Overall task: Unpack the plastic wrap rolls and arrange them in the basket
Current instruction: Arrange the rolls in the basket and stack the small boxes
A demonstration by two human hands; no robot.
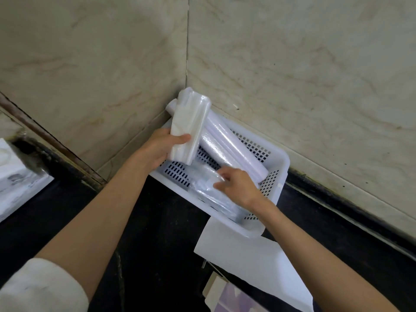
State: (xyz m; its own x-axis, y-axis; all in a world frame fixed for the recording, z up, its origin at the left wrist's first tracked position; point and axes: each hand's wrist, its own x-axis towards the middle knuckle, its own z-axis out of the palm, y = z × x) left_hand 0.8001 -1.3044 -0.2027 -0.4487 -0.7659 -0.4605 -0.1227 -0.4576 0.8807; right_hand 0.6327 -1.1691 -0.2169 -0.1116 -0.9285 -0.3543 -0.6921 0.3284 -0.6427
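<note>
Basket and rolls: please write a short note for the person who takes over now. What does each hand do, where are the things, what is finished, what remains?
Left hand: holds a wrapped roll pack upright-tilted over the basket's far corner.
Right hand: fingers on a clear-wrapped pack lying inside the white basket.
Done: one bare roll lies diagonally in the basket.
On the dark counter, near the basket: a white sheet and an opened carton.
Left: unwrap both packs, lay the rolls beside the bare one, clear the packaging.
</note>
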